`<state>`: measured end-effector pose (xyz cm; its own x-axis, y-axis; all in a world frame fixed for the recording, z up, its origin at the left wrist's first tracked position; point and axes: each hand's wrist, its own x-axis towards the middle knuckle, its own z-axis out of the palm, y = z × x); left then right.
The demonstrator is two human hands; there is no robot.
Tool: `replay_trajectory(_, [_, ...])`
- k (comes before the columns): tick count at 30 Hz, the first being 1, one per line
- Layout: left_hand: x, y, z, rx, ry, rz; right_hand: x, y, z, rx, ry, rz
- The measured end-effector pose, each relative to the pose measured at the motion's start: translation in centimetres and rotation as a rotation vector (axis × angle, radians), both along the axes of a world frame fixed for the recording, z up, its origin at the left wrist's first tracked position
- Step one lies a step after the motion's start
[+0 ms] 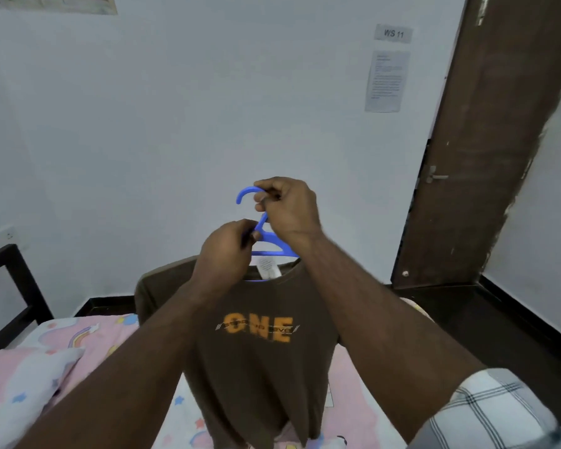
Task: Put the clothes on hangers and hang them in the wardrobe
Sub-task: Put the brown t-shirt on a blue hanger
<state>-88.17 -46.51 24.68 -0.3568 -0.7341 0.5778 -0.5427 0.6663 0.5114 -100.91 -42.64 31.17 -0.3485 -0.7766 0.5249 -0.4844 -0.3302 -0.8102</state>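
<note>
In the head view, a brown shirt [259,351] with orange "ONE" lettering is hanging from a blue hanger [271,246], held up in the air in front of a pale wall [175,108] and above a bed [78,345] with a pink patterned sheet. The shirt's lower hem is reaching down close to the sheet. The right hand [289,209] is gripping the hanger at the hook, fingers curled tight around the top of the neck, with the hook's curve sticking out to the left of the knuckles. The left hand [230,251] is sitting just below it, thumb and fingers pinching the hanger's neck where it meets the shoulder bar, next to the shirt's collar. A white label [268,268] is showing inside the collar, just under the bar. The right forearm is coming out of a checked sleeve [493,413]. A brown door [486,140] with a metal handle [434,175] is standing at the right, and two paper notices [387,81] are stuck on the wall beside it. A dark bed frame [10,286] is showing at the left edge.
</note>
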Motion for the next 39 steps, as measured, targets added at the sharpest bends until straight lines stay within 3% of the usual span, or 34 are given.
replay_trajectory(3, [0.3,-0.5,0.3,0.039,0.021,-0.001,-1.8,0.4,-0.1,0.036,0.038,0.091])
replay_trajectory(5, [0.9,-0.8,0.4,0.059,0.052,0.002,-5.1,1.2,-1.1,0.083,0.083,0.036])
replay_trajectory(8, [2.1,-1.2,0.4,0.101,0.127,0.040,-11.1,3.2,-3.9,0.269,0.119,-0.076])
replay_trajectory(13, [3.0,-1.6,0.4,0.139,0.166,0.047,-14.2,4.3,-7.9,0.562,0.194,0.042])
replay_trajectory(21, [5.9,-2.1,1.8,0.137,0.236,0.061,-14.8,4.3,-6.4,0.387,0.260,-0.108])
replay_trajectory(24, [6.6,-2.1,2.2,0.144,0.244,0.059,-13.4,4.4,-6.3,0.414,0.370,-0.023])
replay_trajectory(29, [7.7,-1.5,2.4,0.156,0.268,0.035,-10.3,3.8,-4.9,0.308,0.169,0.091])
replay_trajectory(34, [8.4,-0.8,2.8,0.139,0.258,0.042,-6.1,2.6,-4.0,0.320,0.471,0.151])
replay_trajectory(39, [10.3,-0.3,3.1,0.108,0.220,0.088,-3.6,1.6,-3.4,0.303,0.497,0.186])
